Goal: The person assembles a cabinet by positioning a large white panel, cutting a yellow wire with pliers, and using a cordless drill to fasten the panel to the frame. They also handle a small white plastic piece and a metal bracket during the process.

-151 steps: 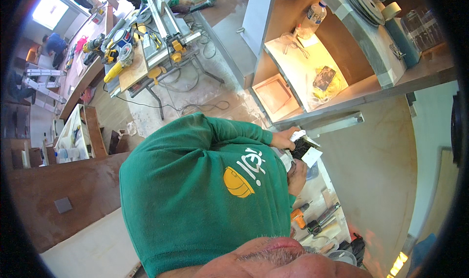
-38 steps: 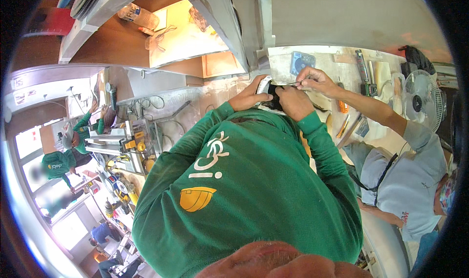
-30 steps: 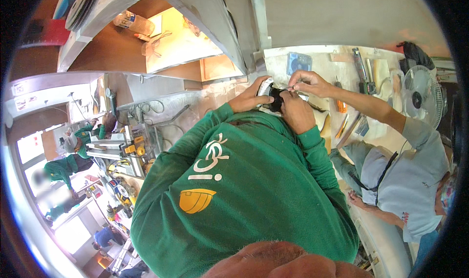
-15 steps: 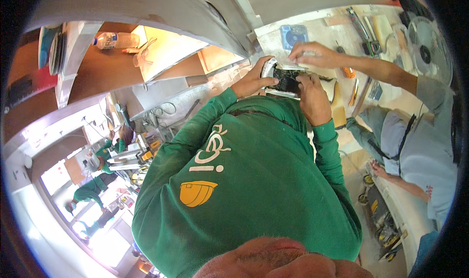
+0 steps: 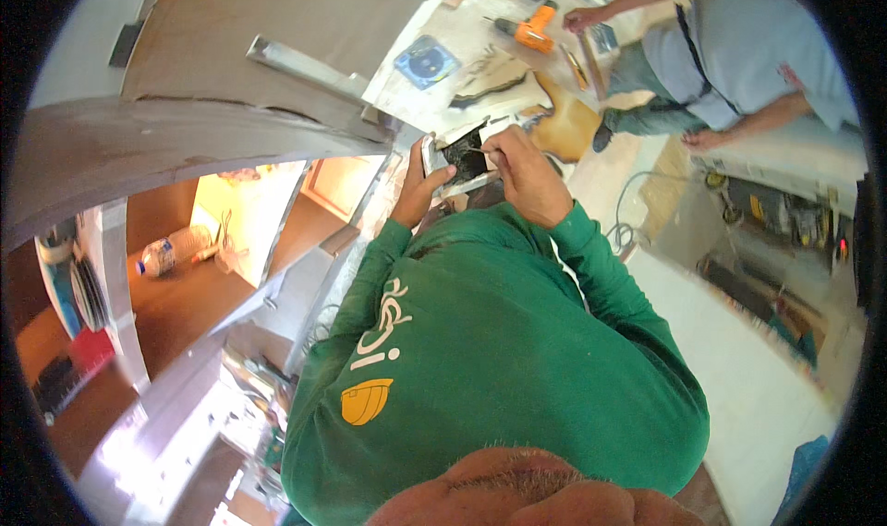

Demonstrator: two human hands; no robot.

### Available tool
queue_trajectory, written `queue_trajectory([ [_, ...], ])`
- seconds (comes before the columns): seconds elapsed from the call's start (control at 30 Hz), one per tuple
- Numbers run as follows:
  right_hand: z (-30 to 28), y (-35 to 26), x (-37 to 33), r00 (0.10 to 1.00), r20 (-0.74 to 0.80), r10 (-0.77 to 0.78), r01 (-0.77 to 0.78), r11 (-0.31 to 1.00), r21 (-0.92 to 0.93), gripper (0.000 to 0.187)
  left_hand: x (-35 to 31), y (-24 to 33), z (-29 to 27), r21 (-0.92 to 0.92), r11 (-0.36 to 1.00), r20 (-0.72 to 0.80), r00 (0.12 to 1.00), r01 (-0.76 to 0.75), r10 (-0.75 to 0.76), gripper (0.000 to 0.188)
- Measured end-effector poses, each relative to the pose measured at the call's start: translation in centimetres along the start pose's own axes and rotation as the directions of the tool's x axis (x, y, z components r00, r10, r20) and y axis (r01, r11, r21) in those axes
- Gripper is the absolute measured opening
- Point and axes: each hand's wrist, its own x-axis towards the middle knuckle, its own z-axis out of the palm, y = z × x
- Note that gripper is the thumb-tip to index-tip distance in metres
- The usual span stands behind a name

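Tabletop [image 5: 386,84] beyond your fingers [image 5: 504,142], white box [image 5: 429,155] opened

It's between your fingers, black pieces [image 5: 462,158] left inside. Your left hand [image 5: 419,188] clasps its side; your right hand [image 5: 528,177] pinches something thin [image 5: 476,149], too small to identify.

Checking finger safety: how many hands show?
4: wearer's left hand and right hand at the dark object; co-worker's upper hand near the orange drill, lower hand further right. More may be hidden.

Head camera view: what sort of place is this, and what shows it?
Probably a workshop or a room being fitted out: an orange drill lies on a worktop, and a stack of thin discs sits near open wooden shelving.
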Motion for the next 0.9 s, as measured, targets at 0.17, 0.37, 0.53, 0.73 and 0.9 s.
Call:
queue_trajectory([
  [0.17,-0.8,-5.9,-9.9,0.715,0.176,0.677,-0.620,0.497,0.607,0.011,-3.8,-3.3,1.3,0.029,0.994,0.143,0.984,0.104,-0.107,0.078],
  [0.37,-1.1,-7.6,-18.5,0.566,-0.008,0.824,-0.547,0.383,0.745,0.029,-6.8,-7.0,3.1,0.111,0.976,0.285,0.934,0.188,-0.213,0.075],
  [0.53,-3.7,-6.5,-22.4,0.508,-0.159,0.846,-0.428,0.408,0.806,0.051,-7.8,-6.0,6.0,0.245,0.950,0.354,0.894,0.195,-0.275,0.074],
  [0.73,-8.0,-5.6,-26.9,0.496,-0.195,0.846,-0.430,0.435,0.791,0.041,-6.9,-7.5,9.1,0.441,0.897,0.352,0.919,0.004,-0.177,0.080],
  [0.9,-11.3,-2.7,-33.5,0.562,-0.124,0.818,-0.511,0.461,0.726,0.031,-7.8,-9.9,14.5,0.360,0.932,0.252,0.966,-0.044,-0.052,0.087],
])
